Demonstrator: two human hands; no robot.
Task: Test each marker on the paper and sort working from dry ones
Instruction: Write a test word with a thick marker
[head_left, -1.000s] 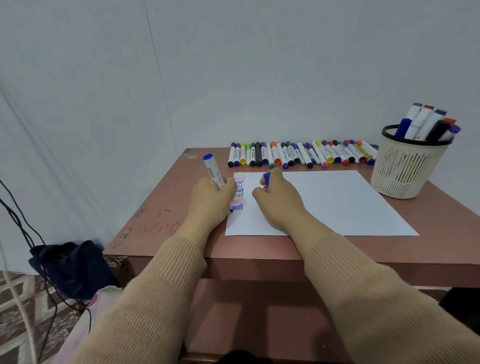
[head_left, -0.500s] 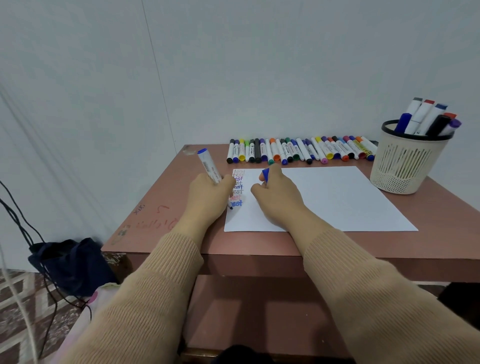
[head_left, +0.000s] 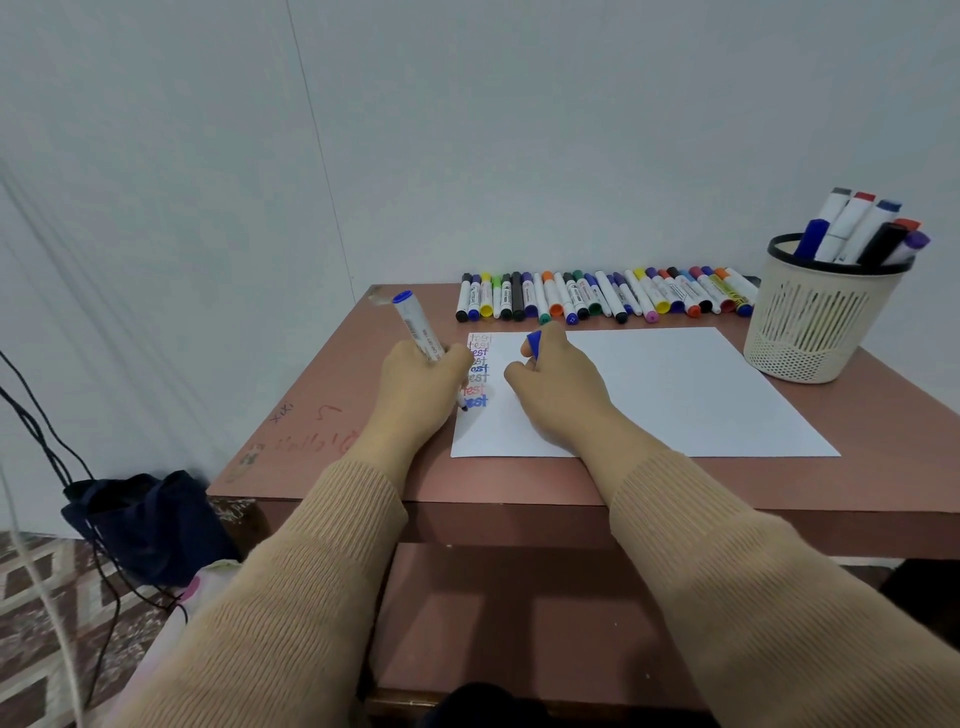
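Note:
My left hand (head_left: 415, 389) grips a white marker with a blue end (head_left: 418, 326), its tip down at the left edge of the white paper (head_left: 675, 395) beside a column of coloured "test" words (head_left: 477, 371). My right hand (head_left: 558, 387) rests on the paper and pinches the marker's blue cap (head_left: 534, 343). A row of several capped markers (head_left: 602, 299) lies along the table's far edge. More markers stand in a beige basket (head_left: 810, 327) at the right.
The brown table (head_left: 332, 415) has scribbles near its left edge and a lower shelf beneath. A dark bag (head_left: 145, 525) and black cables lie on the patterned floor at the left. A white wall is close behind the table.
The marker's tip has shifted slightly at the bottom "test" word. My right hand with the cap has stayed in place. The view moved slightly.

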